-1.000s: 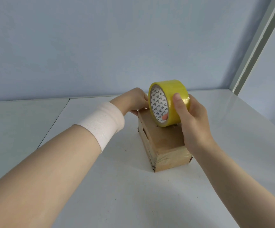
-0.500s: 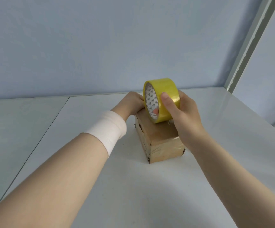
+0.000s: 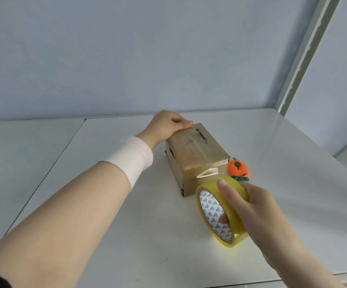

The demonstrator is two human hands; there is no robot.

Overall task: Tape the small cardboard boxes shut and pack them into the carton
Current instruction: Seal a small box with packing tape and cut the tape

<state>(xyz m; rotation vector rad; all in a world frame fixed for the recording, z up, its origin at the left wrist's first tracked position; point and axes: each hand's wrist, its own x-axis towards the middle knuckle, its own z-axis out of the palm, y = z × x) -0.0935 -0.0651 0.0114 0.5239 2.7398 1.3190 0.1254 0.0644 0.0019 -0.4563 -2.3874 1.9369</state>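
Pins small cardboard box to desk, left grip curled over far edge; clasps tape roll in right grip, likely stretching tape nearward

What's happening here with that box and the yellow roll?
A person is taping a small cardboard box on a white table. The left hand holds the box's far end, while the right hand grips a yellow tape roll in front of its near end. A small orange toy lies beside the box.

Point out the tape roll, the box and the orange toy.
tape roll (image 3: 237,225), head view, yellow outer band
box (image 3: 197,150), head view, taped top face
orange toy (image 3: 238,168), head view, orange body
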